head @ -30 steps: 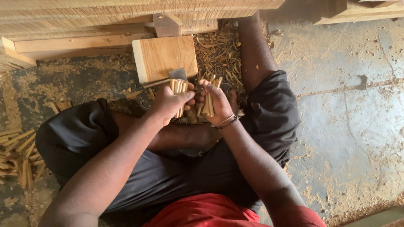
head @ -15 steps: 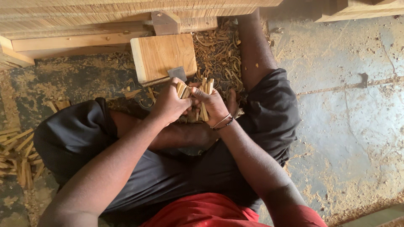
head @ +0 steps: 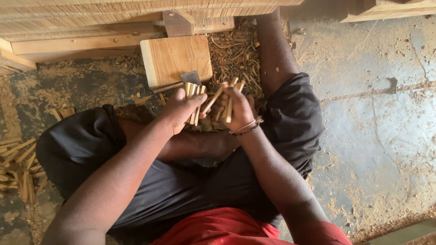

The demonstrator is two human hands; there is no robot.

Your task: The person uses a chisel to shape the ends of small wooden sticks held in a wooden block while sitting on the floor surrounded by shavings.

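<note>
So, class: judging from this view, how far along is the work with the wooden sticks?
Done: a pile of cut sticks lies on the floor at the left, with shavings by the wooden block. In hand: the left hand and right hand each hold a bundle. How much remains cannot be told.

Taking the two hands as the clock's centre, the left hand (head: 179,111) sits just at nine o'clock of the right hand (head: 238,109), the two nearly touching. A bundle of wooden sticks (head: 193,97) stands in the left hand, a second bunch of sticks (head: 227,100) in the right, and one stick crosses between them. At twelve o'clock, just beyond the hands, a wooden block (head: 175,59) lies on the floor, with a metal blade (head: 190,78) on its near edge. Behind the block, long planks (head: 91,27) run across. Shavings (head: 234,54) are heaped at one o'clock. A pile of cut sticks (head: 20,168) lies well apart at eight o'clock.
</note>
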